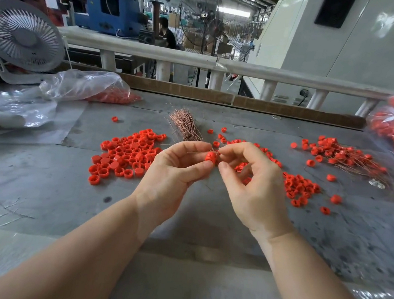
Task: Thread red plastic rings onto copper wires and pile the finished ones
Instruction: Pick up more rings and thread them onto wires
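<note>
- Left hand (175, 169) pinches one red ring (210, 157) between thumb and forefinger at table centre.
- Right hand (253, 178) pinches something at the ring's top, seemingly a fine copper wire, too thin to confirm.
- Finished pile (343, 156) lies at two o'clock.
- Many loose rings (125, 153) at ten o'clock and the wire bundle (186, 125) at twelve remain.

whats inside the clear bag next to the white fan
The clear bag holds red rings, bunched at its right end. Crumpled plastic hides anything deeper inside.

Bright daylight, soft shadows under arms, wide-angle edge warp, bg slightly soft
</note>
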`<move>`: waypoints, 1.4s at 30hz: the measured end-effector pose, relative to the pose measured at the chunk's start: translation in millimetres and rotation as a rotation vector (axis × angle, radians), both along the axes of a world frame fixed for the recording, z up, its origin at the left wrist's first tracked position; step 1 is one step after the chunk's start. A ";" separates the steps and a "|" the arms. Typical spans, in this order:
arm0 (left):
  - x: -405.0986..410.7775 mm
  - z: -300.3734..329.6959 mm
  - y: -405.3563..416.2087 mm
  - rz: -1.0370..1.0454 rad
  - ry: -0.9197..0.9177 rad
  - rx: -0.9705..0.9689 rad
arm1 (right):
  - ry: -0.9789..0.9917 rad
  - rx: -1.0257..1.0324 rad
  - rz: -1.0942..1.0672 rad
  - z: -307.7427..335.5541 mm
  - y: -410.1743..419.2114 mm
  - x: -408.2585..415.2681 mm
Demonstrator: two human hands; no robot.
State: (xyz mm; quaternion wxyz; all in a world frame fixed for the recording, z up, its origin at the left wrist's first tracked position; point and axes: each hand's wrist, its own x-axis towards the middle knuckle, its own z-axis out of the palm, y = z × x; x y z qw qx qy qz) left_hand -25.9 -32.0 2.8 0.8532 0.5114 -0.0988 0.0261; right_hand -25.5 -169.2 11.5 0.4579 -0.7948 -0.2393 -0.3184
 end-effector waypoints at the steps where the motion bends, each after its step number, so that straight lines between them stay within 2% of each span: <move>1: -0.2 -0.1 0.1 0.003 -0.006 0.007 | 0.007 0.000 0.007 0.2 0.2 -0.3; 42: -3.2 3.1 -1.8 0.026 0.002 0.099 | 0.197 0.183 0.166 7.4 -0.3 -2.7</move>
